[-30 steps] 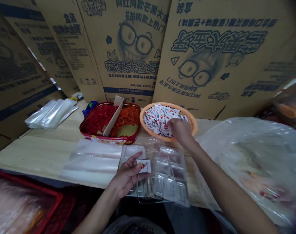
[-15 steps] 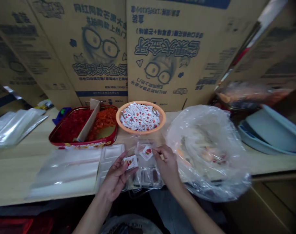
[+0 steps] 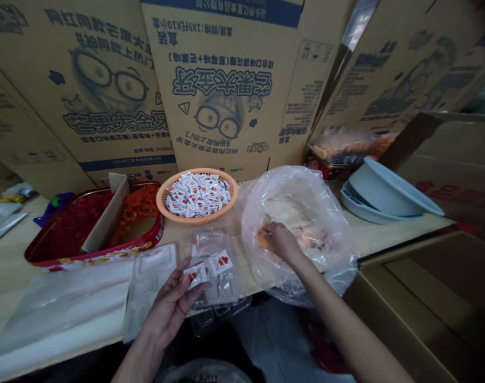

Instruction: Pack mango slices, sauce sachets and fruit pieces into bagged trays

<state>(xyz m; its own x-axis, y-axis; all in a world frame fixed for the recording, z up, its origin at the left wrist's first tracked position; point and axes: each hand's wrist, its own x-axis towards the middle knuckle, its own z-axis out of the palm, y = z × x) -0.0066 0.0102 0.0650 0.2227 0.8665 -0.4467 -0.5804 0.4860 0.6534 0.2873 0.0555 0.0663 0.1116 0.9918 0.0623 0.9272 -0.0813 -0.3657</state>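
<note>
Packet (image 3: 196, 275) of white printed film sits pinched in the left hand (image 3: 174, 298), above a transparent compartment tray (image 3: 226, 287). The right hand (image 3: 280, 242) reaches inside a transparent plastic bag (image 3: 338, 250), fingers curled near an orange piece (image 3: 262, 236) by its left wall; whether they grip anything I cannot tell. A second packet (image 3: 221, 261) lies on the tray, just right of the left hand; which compartment lies under it is unclear.

The front edge of the worktop (image 3: 244, 266) passes under both forearms, and a narrow strip of it separates tray from bag, between the hands. The bag's raised rim surrounds the right hand. Beyond the hands, an orange basket (image 3: 162, 207) heaped with packets limits forward room; a red tin (image 3: 146, 246) stands farther left, blue basins (image 3: 389, 186) past the bag to the right, and upright cartons (image 3: 222, 149) wall the back.

Half a second ago the right hand held the second packet over the tray; now it is in the bag, while the left hand keeps its packet.
</note>
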